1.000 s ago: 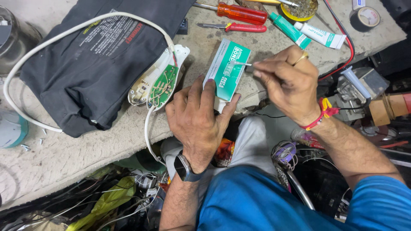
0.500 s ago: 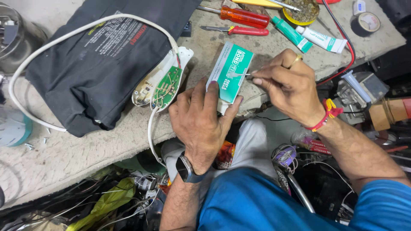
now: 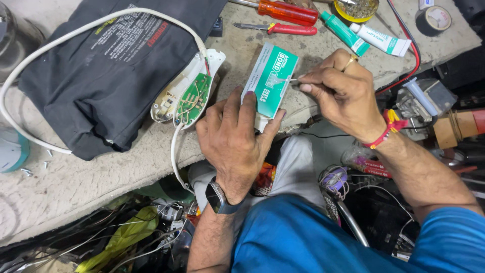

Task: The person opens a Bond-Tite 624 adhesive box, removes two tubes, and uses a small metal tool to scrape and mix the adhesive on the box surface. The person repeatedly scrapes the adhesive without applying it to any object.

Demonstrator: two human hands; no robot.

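My left hand point(image 3: 233, 141) lies flat on the counter point(image 3: 101, 177) at its near edge, fingers point(image 3: 247, 103) spread apart, their tips pressing down the lower end of the green card point(image 3: 270, 81). The card lies tilted on the counter, near the middle of the near edge. My right hand point(image 3: 341, 96) comes in from the right side, fingers pinched together on a thin stick point(image 3: 288, 80) whose tip touches a small clear blob on the card's face. Just left of my left hand sits an opened white shell with a green board point(image 3: 192, 98) inside, its white cord point(image 3: 65, 38) looping over a black bag point(image 3: 101, 65) toward the far left corner. Along the far edge lie an orange screwdriver point(image 3: 288, 11), a red tool point(image 3: 288, 29), a green tube point(image 3: 346, 33) and a white tube point(image 3: 381, 39), well apart from the card.
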